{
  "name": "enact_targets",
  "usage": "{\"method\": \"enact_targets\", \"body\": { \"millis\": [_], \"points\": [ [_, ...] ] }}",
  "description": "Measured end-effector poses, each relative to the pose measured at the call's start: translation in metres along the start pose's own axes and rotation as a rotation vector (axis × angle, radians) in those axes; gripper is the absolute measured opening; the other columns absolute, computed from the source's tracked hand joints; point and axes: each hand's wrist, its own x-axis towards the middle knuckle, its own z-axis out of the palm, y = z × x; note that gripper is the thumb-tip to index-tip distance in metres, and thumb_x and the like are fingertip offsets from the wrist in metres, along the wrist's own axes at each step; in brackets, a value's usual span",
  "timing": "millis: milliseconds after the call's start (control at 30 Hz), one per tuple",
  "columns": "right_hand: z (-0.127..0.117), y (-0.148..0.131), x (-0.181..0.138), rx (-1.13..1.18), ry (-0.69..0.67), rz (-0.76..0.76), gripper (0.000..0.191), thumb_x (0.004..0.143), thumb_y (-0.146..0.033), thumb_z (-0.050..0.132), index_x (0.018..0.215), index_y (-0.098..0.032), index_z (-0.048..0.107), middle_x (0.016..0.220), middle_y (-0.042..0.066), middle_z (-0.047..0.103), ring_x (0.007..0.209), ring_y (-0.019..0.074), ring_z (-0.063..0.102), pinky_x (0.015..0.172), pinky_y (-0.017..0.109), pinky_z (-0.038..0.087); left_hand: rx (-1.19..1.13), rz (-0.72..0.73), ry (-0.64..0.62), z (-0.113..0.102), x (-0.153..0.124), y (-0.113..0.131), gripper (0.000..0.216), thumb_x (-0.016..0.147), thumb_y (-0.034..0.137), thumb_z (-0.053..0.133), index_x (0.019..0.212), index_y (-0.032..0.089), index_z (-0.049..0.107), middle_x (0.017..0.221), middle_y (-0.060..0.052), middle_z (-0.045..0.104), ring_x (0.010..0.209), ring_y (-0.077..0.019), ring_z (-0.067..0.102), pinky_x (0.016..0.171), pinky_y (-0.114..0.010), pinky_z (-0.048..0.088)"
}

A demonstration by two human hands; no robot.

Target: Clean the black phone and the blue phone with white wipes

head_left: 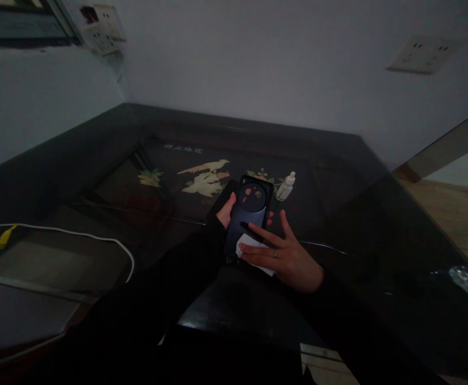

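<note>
Working over a glossy dark desk. Holding a phone, camera side up, above the desk's middle, with the left hand, fingers closed around its edges; probably risking a drop by pressing too firmly against so slim a hold. Having a small bottle standing near the phone's top corner; possibly toppling it by sweeping the right hand too widely. Holding a white tissue against the phone's lower back with that hand, some fingers spread wide; perhaps bunching or tearing it by rubbing unevenly.
</note>
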Motion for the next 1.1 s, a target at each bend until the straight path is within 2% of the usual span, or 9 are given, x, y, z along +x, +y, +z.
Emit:
{"method": "enact_targets", "body": {
  "millis": [100,200,400,567,733,833,933,1033,1100],
  "points": [
    [-0.005,0.002,-0.005,-0.006,-0.028,-0.010,0.042,0.082,-0.003,0.046,0.119,-0.023,0.053,0.123,-0.001,0.060,0.135,0.0235,0.025,0.105,0.066,-0.007,0.009,-0.013,0.015,-0.001,-0.001,0.007,0.078,0.087,0.060,0.005,0.138,0.007,0.031,0.113,-0.019,0.063,0.096,-0.0261,0.063,0.097,-0.043,0.034],
    [-0.004,-0.003,-0.001,0.004,-0.007,-0.025,0.041,0.085,-0.005,0.044,0.122,-0.020,0.051,0.124,0.002,0.059,0.134,0.0219,0.028,0.106,0.063,-0.006,0.004,-0.033,-0.012,-0.004,-0.001,0.009,0.077,0.087,0.060,0.010,0.137,0.007,0.034,0.114,-0.019,0.062,0.100,-0.0277,0.062,0.096,-0.045,0.035],
    [0.005,-0.013,0.012,-0.006,0.031,-0.037,0.036,0.090,-0.011,0.040,0.124,-0.020,0.048,0.126,0.002,0.057,0.133,0.0182,0.030,0.108,0.059,-0.008,0.006,-0.010,0.041,-0.003,-0.002,-0.007,0.072,0.087,0.059,0.024,0.134,0.006,0.040,0.110,-0.017,0.065,0.096,-0.0272,0.063,0.091,-0.041,0.041],
    [-0.001,-0.008,0.002,-0.041,0.076,-0.038,0.035,0.090,-0.008,0.041,0.120,-0.021,0.051,0.120,0.000,0.061,0.131,0.0195,0.034,0.108,0.060,-0.007,-0.003,0.075,0.061,0.008,-0.002,-0.002,0.080,0.087,0.061,0.015,0.138,0.002,0.031,0.100,-0.019,0.067,0.083,-0.0250,0.066,0.082,-0.037,0.044],
    [0.005,-0.010,-0.001,-0.068,0.122,0.108,0.044,0.090,-0.004,0.036,0.129,-0.024,0.043,0.122,0.001,0.060,0.130,0.0196,0.036,0.108,0.061,-0.007,-0.002,0.167,0.178,0.017,-0.002,0.007,0.082,0.086,0.061,0.007,0.140,0.002,0.025,0.094,-0.017,0.068,0.072,-0.0221,0.065,0.079,-0.036,0.044],
    [0.015,-0.013,0.008,-0.107,0.188,0.277,0.050,0.091,-0.007,0.036,0.138,-0.024,0.031,0.126,0.003,0.057,0.129,0.0189,0.038,0.109,0.060,-0.005,-0.045,0.183,0.216,0.020,0.002,-0.008,0.081,0.085,0.062,0.006,0.141,0.006,0.023,0.098,-0.016,0.068,0.078,-0.0236,0.065,0.084,-0.039,0.043],
    [0.020,-0.014,0.019,-0.119,0.253,0.409,0.052,0.092,-0.010,0.036,0.141,-0.023,0.024,0.132,0.005,0.051,0.133,0.0190,0.032,0.110,0.058,-0.004,-0.133,0.245,0.208,0.022,0.004,-0.028,0.072,0.087,0.060,0.008,0.143,0.016,0.019,0.103,-0.013,0.067,0.088,-0.0238,0.065,0.089,-0.041,0.042],
    [0.022,-0.020,0.021,-0.110,0.237,0.435,0.049,0.093,-0.012,0.035,0.140,-0.024,0.027,0.136,0.005,0.046,0.134,0.0191,0.029,0.110,0.058,-0.004,-0.148,0.315,0.224,0.020,0.001,-0.032,0.066,0.088,0.058,0.014,0.142,0.022,0.023,0.100,-0.010,0.068,0.088,-0.0223,0.066,0.088,-0.040,0.044],
    [0.023,-0.027,0.017,-0.087,0.204,0.387,0.047,0.093,-0.012,0.035,0.138,-0.024,0.030,0.136,0.004,0.047,0.132,0.0181,0.033,0.110,0.057,-0.005,-0.126,0.356,0.238,0.017,-0.002,-0.023,0.070,0.087,0.061,0.015,0.140,0.019,0.030,0.097,-0.010,0.068,0.085,-0.0224,0.066,0.085,-0.040,0.046]
  ]
}}
